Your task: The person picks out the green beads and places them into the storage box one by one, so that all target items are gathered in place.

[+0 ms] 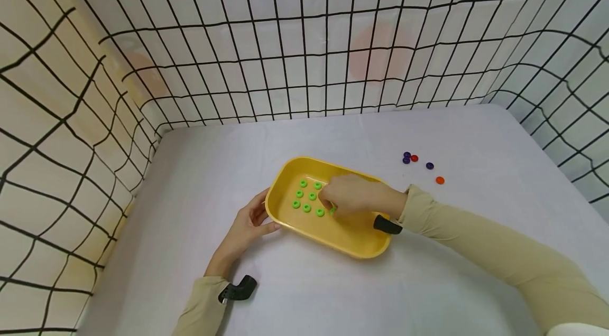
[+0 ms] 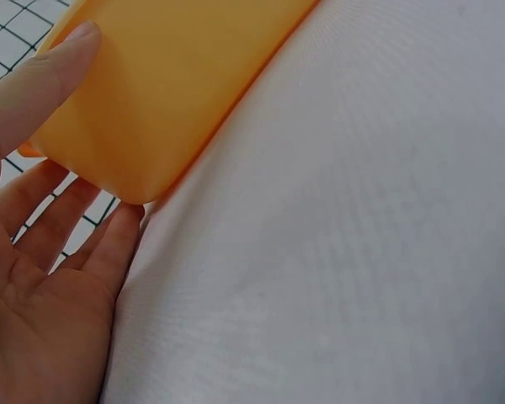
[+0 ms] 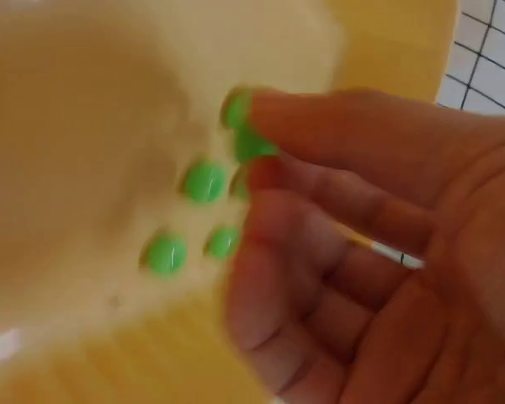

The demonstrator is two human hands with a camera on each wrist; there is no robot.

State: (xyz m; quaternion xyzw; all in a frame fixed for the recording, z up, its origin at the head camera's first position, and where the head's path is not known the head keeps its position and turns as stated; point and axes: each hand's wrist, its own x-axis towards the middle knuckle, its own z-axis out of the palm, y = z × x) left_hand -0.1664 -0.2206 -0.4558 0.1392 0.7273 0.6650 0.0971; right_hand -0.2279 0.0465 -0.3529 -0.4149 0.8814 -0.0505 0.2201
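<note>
A yellow tray (image 1: 349, 238) lies on the white table, with several small green round discs (image 1: 306, 208) in loose rows inside it. My left hand (image 1: 245, 227) holds the tray's left end, its thumb (image 2: 63, 71) against the outer wall and its fingers around the corner. Over the middle of the tray is my right hand (image 1: 352, 196). In the right wrist view its thumb and fingertips pinch one green disc (image 3: 254, 145), with other discs close by. The right hand hides part of the tray floor in the head view.
Right of the tray, on the table, lie a few purple discs (image 1: 430, 166), a red disc (image 1: 414, 158) and an orange disc (image 1: 440, 180). A black wire grid (image 1: 326, 56) encloses the table at the back and both sides.
</note>
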